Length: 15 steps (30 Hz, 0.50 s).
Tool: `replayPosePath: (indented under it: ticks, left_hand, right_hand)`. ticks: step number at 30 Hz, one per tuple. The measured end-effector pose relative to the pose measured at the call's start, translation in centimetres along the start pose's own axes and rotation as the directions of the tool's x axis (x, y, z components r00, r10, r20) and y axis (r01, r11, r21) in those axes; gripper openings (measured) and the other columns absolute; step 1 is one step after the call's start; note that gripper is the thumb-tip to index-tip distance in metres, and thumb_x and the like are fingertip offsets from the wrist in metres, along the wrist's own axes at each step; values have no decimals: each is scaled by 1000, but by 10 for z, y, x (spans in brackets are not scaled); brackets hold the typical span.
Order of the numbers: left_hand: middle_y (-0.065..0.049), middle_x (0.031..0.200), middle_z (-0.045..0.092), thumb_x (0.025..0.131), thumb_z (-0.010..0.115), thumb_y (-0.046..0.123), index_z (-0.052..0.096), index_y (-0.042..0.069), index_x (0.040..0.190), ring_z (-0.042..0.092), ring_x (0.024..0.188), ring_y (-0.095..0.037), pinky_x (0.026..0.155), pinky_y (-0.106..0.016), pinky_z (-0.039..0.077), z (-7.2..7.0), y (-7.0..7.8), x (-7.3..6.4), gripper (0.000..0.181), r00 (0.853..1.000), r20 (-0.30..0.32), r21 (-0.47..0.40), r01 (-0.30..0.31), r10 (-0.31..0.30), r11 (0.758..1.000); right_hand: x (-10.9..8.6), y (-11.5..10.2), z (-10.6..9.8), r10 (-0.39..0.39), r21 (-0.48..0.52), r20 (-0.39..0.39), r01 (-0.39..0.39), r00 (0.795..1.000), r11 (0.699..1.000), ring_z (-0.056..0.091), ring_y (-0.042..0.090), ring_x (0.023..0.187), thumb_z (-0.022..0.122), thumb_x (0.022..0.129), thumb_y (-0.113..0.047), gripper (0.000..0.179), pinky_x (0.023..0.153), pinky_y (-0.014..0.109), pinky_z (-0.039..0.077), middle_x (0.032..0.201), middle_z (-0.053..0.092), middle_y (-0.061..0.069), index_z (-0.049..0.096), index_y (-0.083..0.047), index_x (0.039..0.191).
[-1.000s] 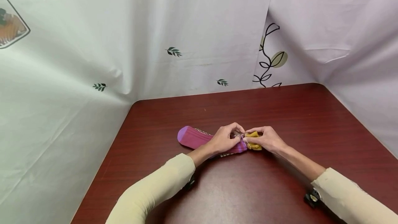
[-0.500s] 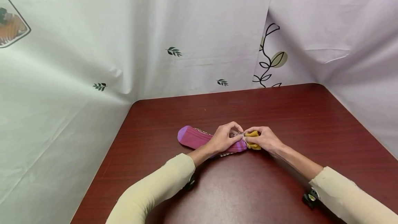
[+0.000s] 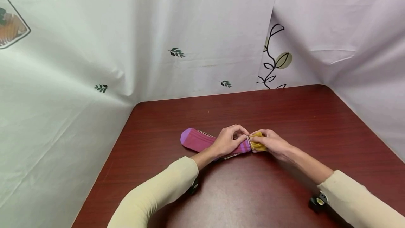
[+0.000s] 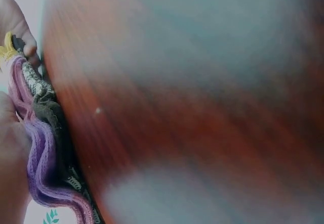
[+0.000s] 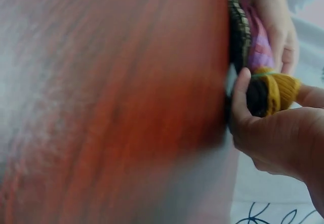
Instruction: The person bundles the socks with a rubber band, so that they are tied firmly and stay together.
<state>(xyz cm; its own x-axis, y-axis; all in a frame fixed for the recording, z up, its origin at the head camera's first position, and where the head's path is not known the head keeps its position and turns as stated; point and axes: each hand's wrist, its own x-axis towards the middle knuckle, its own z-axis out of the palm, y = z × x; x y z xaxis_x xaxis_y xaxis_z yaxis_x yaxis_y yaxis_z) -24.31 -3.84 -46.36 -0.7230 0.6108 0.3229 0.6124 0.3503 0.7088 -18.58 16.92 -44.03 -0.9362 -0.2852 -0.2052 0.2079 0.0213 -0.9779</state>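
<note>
A pair of socks lies mid-table: a plum sock point(image 3: 197, 140) with a lavender toe on top and a dark patterned sock point(image 4: 53, 118) beneath. Their gathered mustard cuff point(image 3: 258, 146) points right, and a thin pale band point(image 3: 251, 144) circles the bundle where purple meets mustard. My left hand point(image 3: 226, 141) pinches the bundle just left of the band, thumb and index meeting near it. With my right hand point(image 3: 274, 144) I grip the mustard cuff from the right. In the right wrist view, the right hand's fingers wrap the cuff point(image 5: 284, 88) and its black inner part point(image 5: 256, 97).
The dark red wooden table point(image 3: 221, 200) has rounded far corners. White cloth point(image 3: 202, 38) printed with leaves hangs around its back and sides. Small black devices are strapped under both cream sleeves point(image 3: 167, 175).
My right hand's fingers have shifted from the band onto the mustard cuff, and the thumb lies across it now. The left hand has barely moved, and the socks stay in place.
</note>
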Motion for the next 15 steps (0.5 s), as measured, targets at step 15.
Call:
replayPosePath:
  ticks: [15]
  left_hand:
    - [5,107,70,96,79,17,80,18,102,63,105,-7,93,-22,49,-1,0,-6,6,967,14,126,-254,255,959]
  right_hand:
    - [-14,-7,-16,113,165,136,-135,984,977,73,16,99,60,106,-2,51,92,33,60,113,71,13,33,23,142]
